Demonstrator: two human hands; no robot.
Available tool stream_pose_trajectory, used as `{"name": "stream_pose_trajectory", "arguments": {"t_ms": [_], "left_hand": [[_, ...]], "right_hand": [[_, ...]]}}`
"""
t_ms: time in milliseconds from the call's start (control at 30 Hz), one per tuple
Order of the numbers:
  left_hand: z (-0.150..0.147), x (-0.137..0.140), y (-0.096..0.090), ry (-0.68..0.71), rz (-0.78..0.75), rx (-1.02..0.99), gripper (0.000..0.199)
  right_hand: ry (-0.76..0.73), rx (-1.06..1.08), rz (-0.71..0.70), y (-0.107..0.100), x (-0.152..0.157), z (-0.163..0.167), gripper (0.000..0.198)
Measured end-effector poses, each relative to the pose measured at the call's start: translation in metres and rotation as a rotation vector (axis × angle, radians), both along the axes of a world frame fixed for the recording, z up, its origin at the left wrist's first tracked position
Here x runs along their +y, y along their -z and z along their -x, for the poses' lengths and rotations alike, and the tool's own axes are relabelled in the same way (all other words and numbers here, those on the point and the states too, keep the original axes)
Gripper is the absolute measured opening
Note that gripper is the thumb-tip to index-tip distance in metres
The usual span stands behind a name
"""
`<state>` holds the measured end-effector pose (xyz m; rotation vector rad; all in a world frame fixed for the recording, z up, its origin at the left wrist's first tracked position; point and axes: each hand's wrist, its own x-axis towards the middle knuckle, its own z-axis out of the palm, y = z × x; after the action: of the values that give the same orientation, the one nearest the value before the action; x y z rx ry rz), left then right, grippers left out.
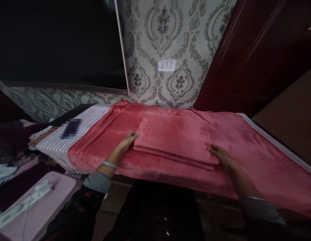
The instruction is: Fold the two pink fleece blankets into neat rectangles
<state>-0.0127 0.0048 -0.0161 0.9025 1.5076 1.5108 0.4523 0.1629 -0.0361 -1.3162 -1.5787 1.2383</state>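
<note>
A pink plush blanket [174, 134], folded into a flat rectangle with layered front edges, lies in the middle of the surface. At its left side my left hand [129, 140] grips the edge, fingers closed on the fabric. My right hand [220, 154] has hold of the opposite side near the front right corner, its fingers bent against the cloth. Beneath the folded piece spreads a larger pink plush cover [100, 134], draped over the front edge. A striped cloth [54, 142] shows under that cover on the left.
A dark, pixelated object [71, 129] rests on the striped cloth. At lower left, a white power strip [25, 204] sits on a pink stool [62, 187]. A large dark screen [57, 43] hangs behind, beside a wall label [167, 65]. A dark red panel [238, 60] stands at right.
</note>
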Motion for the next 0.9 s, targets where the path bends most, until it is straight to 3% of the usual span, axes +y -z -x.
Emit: {"name": "stream_pose_trajectory", "arguments": {"t_ms": [67,167,267,367,467,600,900], "left_hand": [[-0.006,-0.009,-0.003,-0.027,-0.002,-0.019,0.046],[-0.018,-0.019,-0.009,-0.085,-0.045,-0.089,0.05],[-0.031,-0.024,-0.01,-0.268,-0.126,-0.136,0.056],[-0.039,-0.026,-0.007,-0.352,-0.175,-0.038,0.054],[-0.04,-0.024,-0.007,-0.364,-0.183,0.15,0.046],[-0.037,-0.016,-0.01,-0.469,-0.148,0.37,0.041],[-0.04,-0.006,-0.013,-0.337,-0.012,0.473,0.036]], "right_hand": [[0.061,-0.093,-0.054,0.001,-0.001,-0.003,0.058],[0.156,-0.26,-0.378,-0.01,-0.006,0.01,0.059],[0.061,-0.335,-0.756,-0.025,-0.02,0.047,0.054],[-0.085,-0.379,-0.96,-0.026,-0.037,0.091,0.048],[-0.148,-0.493,-1.013,-0.011,-0.05,0.12,0.046],[-0.125,-0.673,-1.019,0.01,-0.06,0.132,0.045],[-0.11,-0.73,-0.992,0.008,-0.064,0.132,0.044]]}}
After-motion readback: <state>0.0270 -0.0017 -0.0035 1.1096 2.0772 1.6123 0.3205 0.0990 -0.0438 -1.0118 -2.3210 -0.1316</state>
